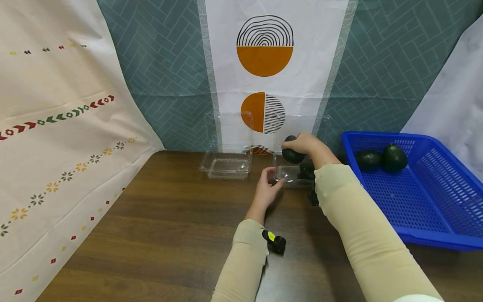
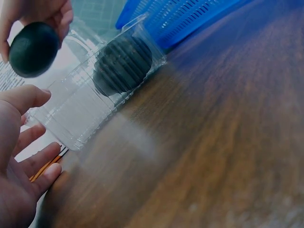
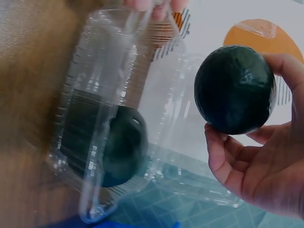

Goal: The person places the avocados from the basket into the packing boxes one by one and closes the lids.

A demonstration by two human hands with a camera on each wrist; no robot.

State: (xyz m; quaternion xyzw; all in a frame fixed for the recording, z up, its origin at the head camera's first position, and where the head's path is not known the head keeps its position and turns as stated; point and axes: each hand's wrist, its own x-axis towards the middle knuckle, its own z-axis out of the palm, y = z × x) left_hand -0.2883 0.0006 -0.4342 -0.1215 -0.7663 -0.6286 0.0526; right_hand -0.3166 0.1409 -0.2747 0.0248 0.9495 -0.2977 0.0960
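Note:
My right hand (image 1: 302, 144) grips a dark green avocado (image 3: 235, 90) above an open clear plastic clamshell container (image 1: 288, 172). Inside the container's right end lies a second avocado (image 2: 122, 64), seen through the ribbed wall. My left hand (image 1: 267, 191) holds the container's left end, its thumb (image 2: 35, 97) at the near side and the other fingers spread around the corner. In the right wrist view, only the left fingertips (image 3: 161, 9) show at the container's end. The container's lid stands raised behind it, against the back cloth.
Another open clear clamshell container (image 1: 226, 165) stands to the left on the wooden table (image 1: 170, 226). A blue plastic basket (image 1: 426, 235) sits at the right, with two avocados (image 1: 393, 158) near its far left corner. Patterned cloths hang behind and at the sides.

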